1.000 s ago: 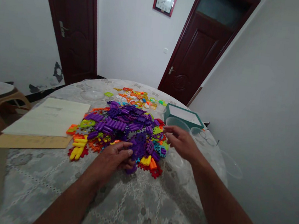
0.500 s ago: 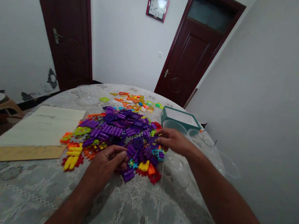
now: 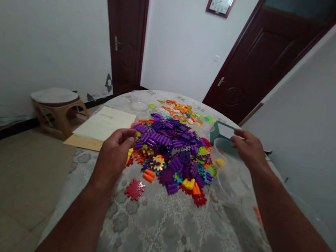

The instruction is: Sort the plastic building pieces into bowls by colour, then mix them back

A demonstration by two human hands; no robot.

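Observation:
A heap of purple plastic building pieces (image 3: 169, 136), mixed with other colours, lies on the table. My left hand (image 3: 118, 148) is at the heap's left edge, fingers curled together beside a yellow-green piece (image 3: 138, 134); what they hold, if anything, is unclear. Out to the right, my right hand (image 3: 247, 150) pinches thumb and fingers together in front of the green box (image 3: 216, 134). Something small and purplish may be at its fingertips. Below them, a blurred yellow piece (image 3: 220, 162) appears over the clear plastic containers (image 3: 228, 147). A red notched plate (image 3: 135, 189) lies flat near me.
Orange and yellow pieces (image 3: 177, 110) are spread behind the heap. Cream paper sheets (image 3: 107, 123) lie at the left over a tan board (image 3: 83, 142). An orange piece (image 3: 257, 214) lies partly behind my right forearm. A stool (image 3: 58, 108) stands left of the table.
The view has swung left. My left hand has gone from the heap's front to its left edge. My right hand has left the heap for the containers, where a yellow piece now shows.

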